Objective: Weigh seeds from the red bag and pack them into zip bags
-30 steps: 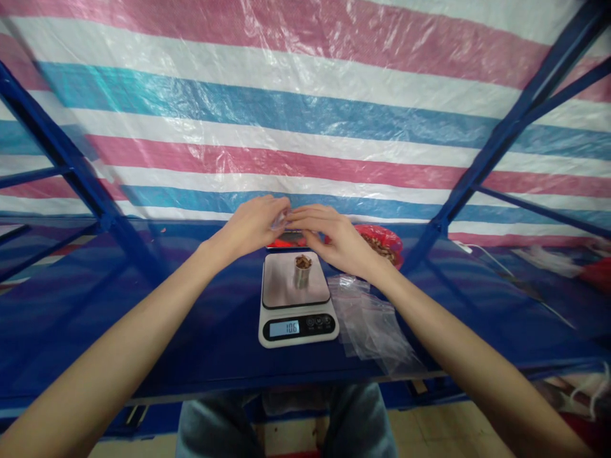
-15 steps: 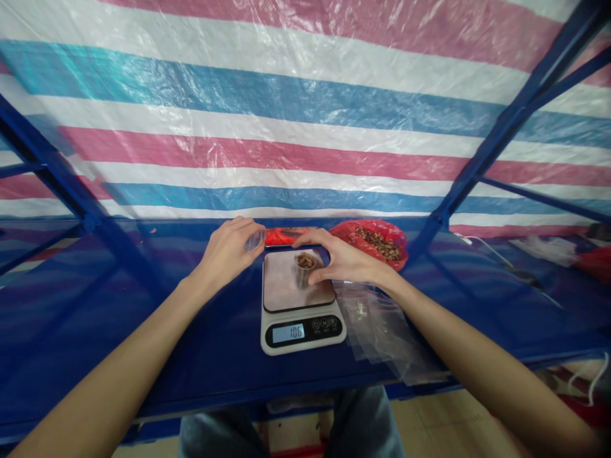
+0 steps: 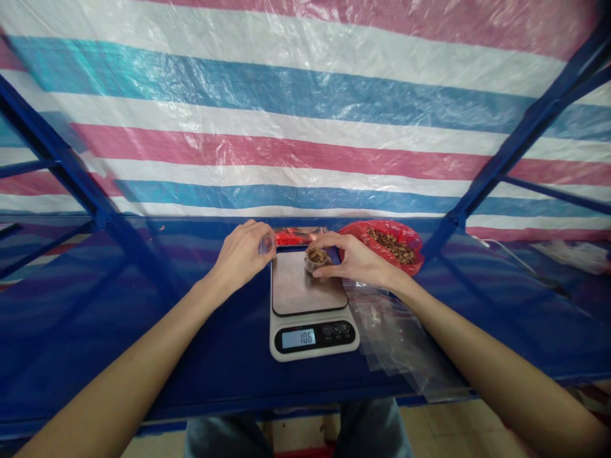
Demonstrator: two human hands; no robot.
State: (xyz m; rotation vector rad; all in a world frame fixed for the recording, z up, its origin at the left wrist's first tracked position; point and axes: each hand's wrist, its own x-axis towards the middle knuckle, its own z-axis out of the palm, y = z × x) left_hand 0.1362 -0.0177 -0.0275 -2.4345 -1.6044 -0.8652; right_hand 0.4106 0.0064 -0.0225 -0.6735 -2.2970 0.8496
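Observation:
My right hand [image 3: 340, 256] is closed round a small clear cup [image 3: 310, 266] filled with brown dried pieces [image 3: 317, 256], thumb on the near side and fingers on the far side. The cup is over the back of the steel plate of a white digital scale [image 3: 308, 299]; whether its base still touches the plate I cannot tell. On the scale's display [image 3: 300, 338] I read 10.6. To the left of the plate, my left hand [image 3: 244, 249] pinches a second small clear plastic cup [image 3: 266, 242], which looks bare inside.
Behind the scale lies a shallow tray of red bits [image 3: 292, 237]. A red plastic bag [image 3: 414, 262] holding more brown pieces stands at the back right. Clear zip bags [image 3: 389, 337] lie right of the scale on the blue tabletop [image 3: 224, 375]. Blue posts [image 3: 458, 213] rise at both sides.
My right fingers have closed on the filled cup, which appears higher against the plate. The view has shifted slightly left. My left hand keeps its cup, and the reading is the same.

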